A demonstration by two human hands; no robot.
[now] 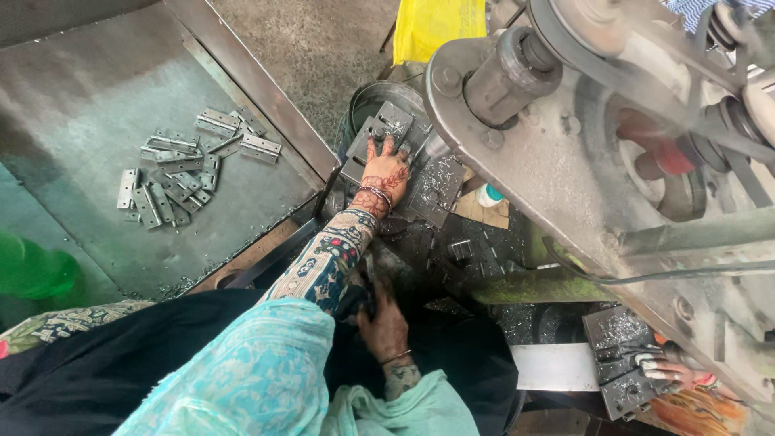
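**A:** Starting far left?

**B:** Blurred green plastic container at the edge. Next to it, a wide grey sheet-metal tray with a raised rim. On the tray floor, a loose heap of small silver steel hinges, some folded, some lying open, overlapping at all angles.

**A:** And the left hand?

**B:** Stretched forward past the tray's corner, well apart from the hinges. Laid palm-down, fingers splayed wide, pinching nothing. Reddish-brown patterns across the back, thin bangles at the wrist, patterned sleeve behind.

**A:** Under the palm?

**B:** A flat dull-grey steel plate, pressed from above rather than gripped. Reaches out beyond the fingertips and to the right of the hand. Angular in outline, scuffed, dusted with bright metal shavings. Behind its far edge, a round dark metal tin.

**A:** The right hand?

**B:** Lower down, close to the body, over black cloth and dark greasy machine parts. Fingers curled downward, bangle at the wrist. Cannot tell whether closed on anything, too dark there.

**A:** Further right?

**B:** A yellow plastic bag at the top. Then a big grey cast-metal machine, with a thick shaft, a belt and a blurred wheel. At bottom right, a second chip-covered grey steel plate, with another person's hand resting on its right edge, fingers extended.
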